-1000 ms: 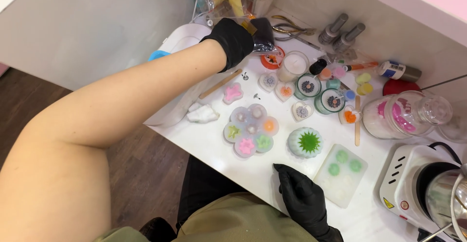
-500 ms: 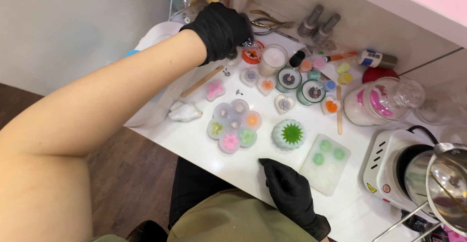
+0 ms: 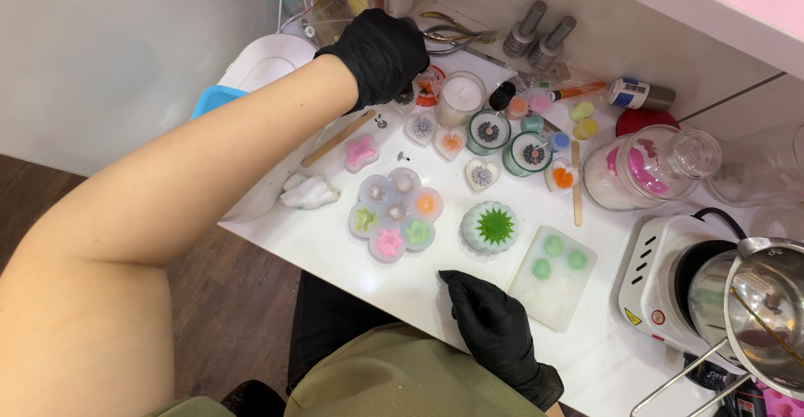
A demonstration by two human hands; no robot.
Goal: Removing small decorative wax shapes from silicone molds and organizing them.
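My left hand (image 3: 381,53), in a black glove, reaches to the back of the white table (image 3: 335,245). Its curled fingers hover over a round orange tin (image 3: 430,87) and a small dark piece (image 3: 408,95). Whether the fingers grip anything is hidden. My right hand (image 3: 494,333), also gloved, rests flat at the table's front edge and holds nothing. It lies just below a round green spiky candle (image 3: 490,226) and beside a clear rectangular mould (image 3: 553,276) with green discs. A flower-shaped mould (image 3: 394,216) with coloured wax shapes sits between my arms.
A white candle in a glass (image 3: 461,99), heart-shaped moulds (image 3: 481,174) and small round cups (image 3: 529,153) crowd the back. A wooden stick (image 3: 339,138), pink star (image 3: 362,151) and crumpled tissue (image 3: 308,191) lie left. A glass jar (image 3: 645,166) and a hot plate (image 3: 662,279) with a metal pot (image 3: 766,300) stand right.
The view has shifted a little. My left hand has sunk slightly over the orange tin at the back. My right hand stays at the front edge.
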